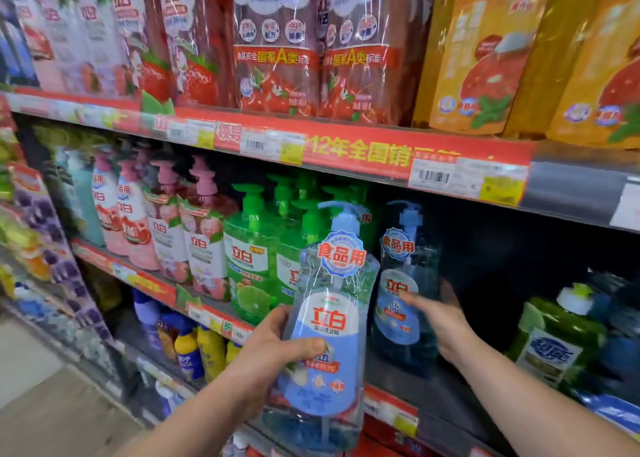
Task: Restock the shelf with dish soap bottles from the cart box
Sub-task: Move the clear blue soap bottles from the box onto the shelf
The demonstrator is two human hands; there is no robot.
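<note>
My left hand [277,349] grips a clear blue pump bottle of dish soap [329,325] with a blue and white label, held upright in front of the middle shelf [391,408]. A second blue soap bottle [403,283] stands on that shelf just behind and to the right. My right hand [440,321] reaches into the shelf with fingers spread, its fingertips on that standing bottle's label. The cart box is not in view.
Green pump bottles [252,249] and pink ones [166,228] fill the shelf to the left. A dark gap lies right of the blue bottle, then a green refill bottle [554,339]. Large refill pouches [277,41] line the shelf above.
</note>
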